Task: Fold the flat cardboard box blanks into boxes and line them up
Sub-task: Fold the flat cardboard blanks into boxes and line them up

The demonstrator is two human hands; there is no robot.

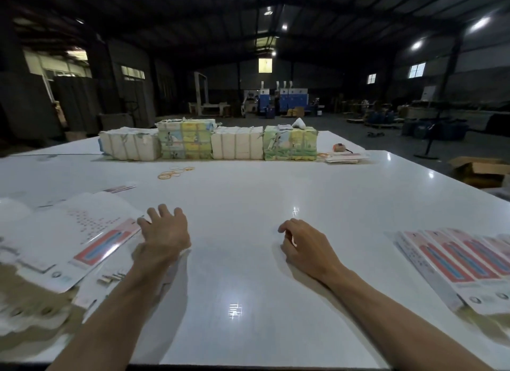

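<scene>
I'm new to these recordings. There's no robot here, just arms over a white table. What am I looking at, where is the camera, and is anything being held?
This is a single picture from a camera worn on a person's head, looking forward and down, so the two bare arms are the wearer's own. The left hand is spread open at the edge of a stack of flat box blanks; whether it touches the top one is hard to tell. The right hand rests loosely curled on the white table and holds nothing. At the right edge lies a row of pink-and-white boxes, overlapping one another. Farther back are loose rubber bands and tied bundles of printed stock.
</scene>
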